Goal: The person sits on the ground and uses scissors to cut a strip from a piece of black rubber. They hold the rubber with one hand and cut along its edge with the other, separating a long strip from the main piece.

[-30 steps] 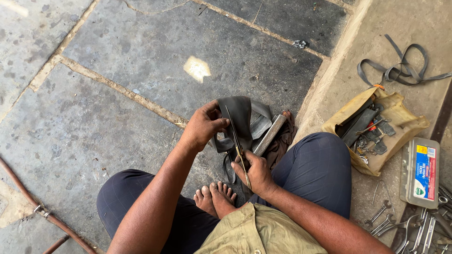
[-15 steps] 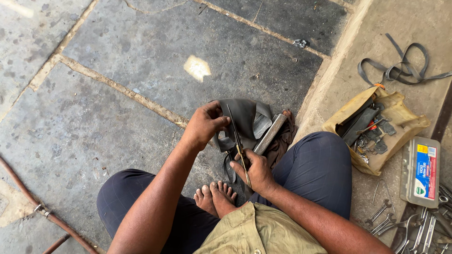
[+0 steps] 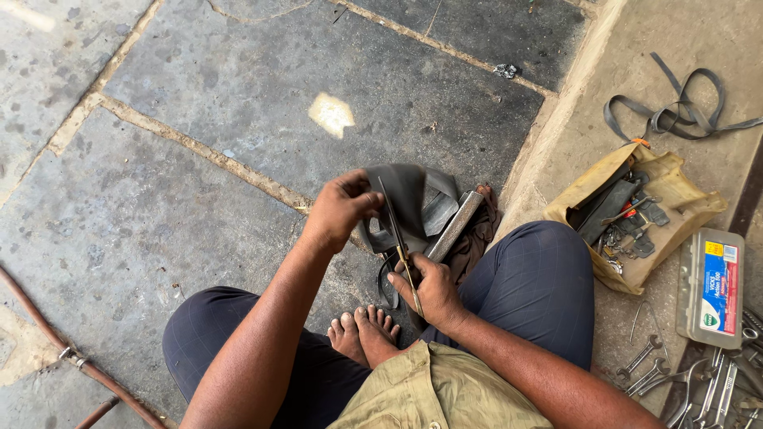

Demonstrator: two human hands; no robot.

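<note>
A thin rust-brown pipe (image 3: 71, 361) crosses the grey stone floor (image 3: 199, 87) at lower left. The left hand (image 3: 340, 208) is clamped on the edge of a floppy black rubber sheet (image 3: 413, 199), held above the floor in front of the crossed bare feet (image 3: 362, 334). The right hand (image 3: 433, 292) grips a slim dark blade with a yellowish handle (image 3: 400, 238); its long axis runs near upright, tip pointing away from the person against the rubber. Just right lies a grey metal bar (image 3: 455, 226), tilted. Farther right, a tan cloth pouch of tools (image 3: 636, 214), a clear plastic box (image 3: 710, 287) and loose steel spanners (image 3: 660, 369).
</note>
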